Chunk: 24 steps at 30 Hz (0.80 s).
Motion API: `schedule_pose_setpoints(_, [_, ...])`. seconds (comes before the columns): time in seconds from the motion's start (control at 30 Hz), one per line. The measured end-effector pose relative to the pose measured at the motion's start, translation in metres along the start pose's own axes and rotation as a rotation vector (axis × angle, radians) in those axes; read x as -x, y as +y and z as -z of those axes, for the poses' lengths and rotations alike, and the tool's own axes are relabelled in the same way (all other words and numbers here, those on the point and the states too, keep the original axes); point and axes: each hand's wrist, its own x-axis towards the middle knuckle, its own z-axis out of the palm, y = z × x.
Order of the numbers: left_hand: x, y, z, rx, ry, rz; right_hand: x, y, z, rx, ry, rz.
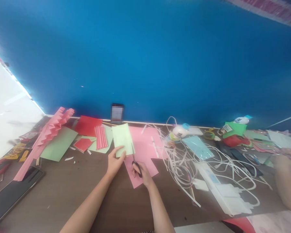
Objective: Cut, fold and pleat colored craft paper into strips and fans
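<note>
A pale green sheet of paper (pixel 122 137) is gripped near its lower left edge by my left hand (pixel 115 158), thumb on top. My right hand (pixel 141 173) has its fingers through the handles of a pair of black-handled scissors (pixel 133 154). The blades point away from me and lie along the green sheet's right edge; I cannot tell whether they touch the paper. Under both lies pink paper (pixel 145 139), with another pink piece (pixel 138 179) reaching toward me beneath the scissors.
Pink pleated paper strips (pixel 52 129), a red sheet (pixel 88 125) and a dark phone (pixel 14 194) lie left. On the right are tangled white cables (pixel 181 168), a white power strip (pixel 220 191), a glue bottle (pixel 180 131) and another person's arm (pixel 285 181). A blue wall (pixel 145 64) rises behind.
</note>
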Motion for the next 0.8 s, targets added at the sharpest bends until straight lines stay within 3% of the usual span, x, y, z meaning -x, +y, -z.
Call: schedule_pose_setpoints(0.8, [-0.0004,0.0037,-0.0004,-0.009,0.039,-0.023,-0.0017,0.0028,-0.0044,-0.007,0.038,-0.046])
